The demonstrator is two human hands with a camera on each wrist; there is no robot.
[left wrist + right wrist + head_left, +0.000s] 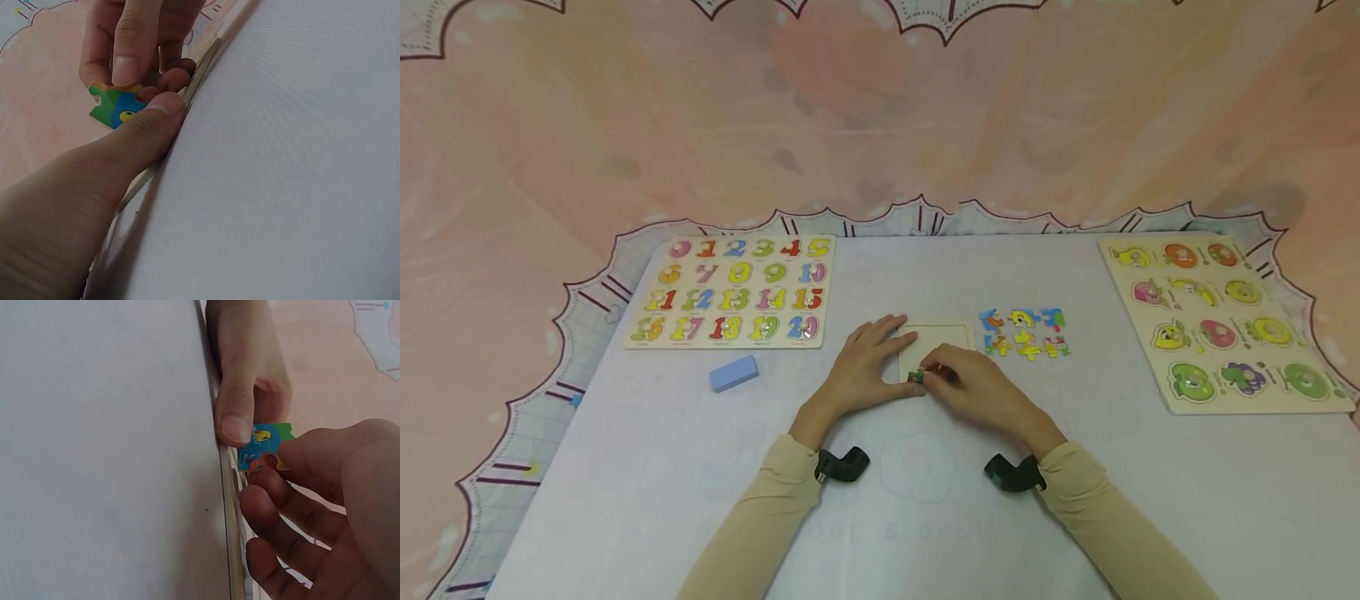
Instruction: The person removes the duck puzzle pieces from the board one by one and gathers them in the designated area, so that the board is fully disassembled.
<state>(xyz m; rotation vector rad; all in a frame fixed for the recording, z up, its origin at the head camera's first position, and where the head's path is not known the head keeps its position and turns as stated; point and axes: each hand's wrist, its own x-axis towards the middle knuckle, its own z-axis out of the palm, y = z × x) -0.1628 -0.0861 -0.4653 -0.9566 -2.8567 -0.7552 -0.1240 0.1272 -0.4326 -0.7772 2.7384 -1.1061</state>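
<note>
A small wooden puzzle board (pixel 936 335) with a plain recessed middle lies on the white table. My right hand (pixel 981 385) pinches a jigsaw piece (pixel 262 436) between thumb and fingers, over the board's near left corner. Green and blue, the piece carries a yellow figure. My left hand (pixel 865 367) rests along the board's left side with its fingers spread. Its thumb (pixel 150 122) lies straight along the near edge, its tip right beside the piece. Part of the board is hidden under both hands.
Several loose jigsaw pieces (pixel 1024 318) lie in two rows right of the board. A number puzzle (pixel 827 333) stands at the back left, with a blue block (pixel 733 374) in front of it. Toward the right edge lies a fruit puzzle (pixel 1165 300).
</note>
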